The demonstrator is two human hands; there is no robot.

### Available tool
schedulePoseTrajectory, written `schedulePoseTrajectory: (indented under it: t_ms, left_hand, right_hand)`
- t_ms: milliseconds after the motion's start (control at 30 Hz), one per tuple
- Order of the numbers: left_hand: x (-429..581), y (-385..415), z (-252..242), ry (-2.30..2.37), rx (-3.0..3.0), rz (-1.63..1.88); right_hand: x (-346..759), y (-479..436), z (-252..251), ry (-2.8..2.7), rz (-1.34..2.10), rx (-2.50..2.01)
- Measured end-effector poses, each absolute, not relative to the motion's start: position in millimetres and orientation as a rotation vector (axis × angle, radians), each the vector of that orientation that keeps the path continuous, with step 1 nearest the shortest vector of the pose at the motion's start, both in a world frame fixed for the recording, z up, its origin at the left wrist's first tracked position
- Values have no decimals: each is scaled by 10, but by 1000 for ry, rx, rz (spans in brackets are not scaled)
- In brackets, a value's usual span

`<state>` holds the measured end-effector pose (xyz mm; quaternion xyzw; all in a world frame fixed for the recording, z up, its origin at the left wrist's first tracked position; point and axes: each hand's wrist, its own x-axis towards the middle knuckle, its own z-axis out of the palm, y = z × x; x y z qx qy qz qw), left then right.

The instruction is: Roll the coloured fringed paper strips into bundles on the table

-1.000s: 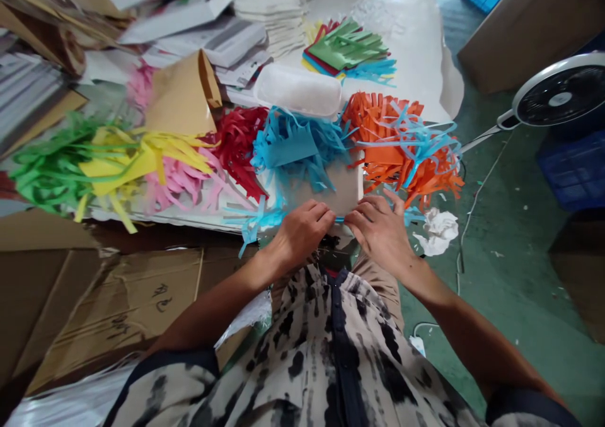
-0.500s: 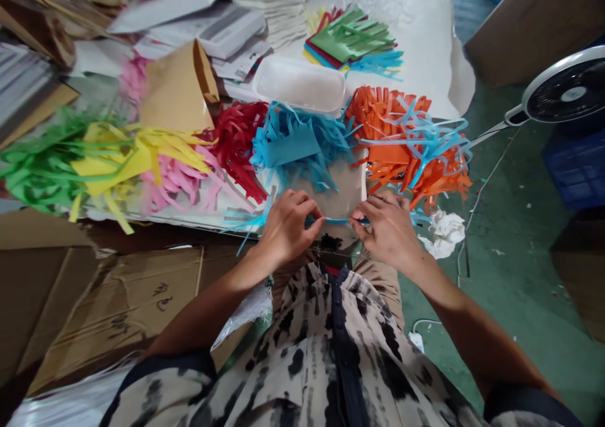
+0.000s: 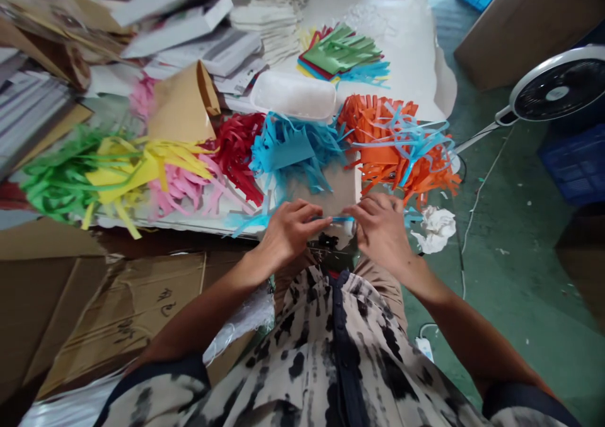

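From the head camera, a thin blue paper strip [image 3: 338,219] pinched between the fingertips of the left hand [image 3: 293,229] and right hand [image 3: 380,230], stretched straight by that two-sided grip, over the near edge of a tan board [image 3: 326,190], with blue fringed paper [image 3: 283,149] and orange fringed paper [image 3: 387,152] spread just beyond.

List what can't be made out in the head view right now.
Head view:
Blue paper strip: ends hidden by the fingers of the left hand and right hand.
Handwriting on the cardboard sheet: too small to read.
White boxes, top left: blurred.
Electric fan: cut off by the right edge.
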<state>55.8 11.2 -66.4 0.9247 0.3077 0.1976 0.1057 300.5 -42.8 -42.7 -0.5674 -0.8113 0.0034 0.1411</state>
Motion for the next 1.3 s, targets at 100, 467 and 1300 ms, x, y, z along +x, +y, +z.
schedulePoseTrajectory:
  t_ms: [100, 467, 1300]
  left_hand:
    - [580, -43, -651, 893, 2867, 622]
    - [581, -637, -754, 1052, 2849, 908]
    - [723, -369, -2, 783, 548, 611]
  right_hand:
    - [2946, -482, -462, -2436, -107, -1503]
    - [2608, -1016, -576, -2410, -337, -1424]
    - [2823, -588, 73, -1924, -601, -1090]
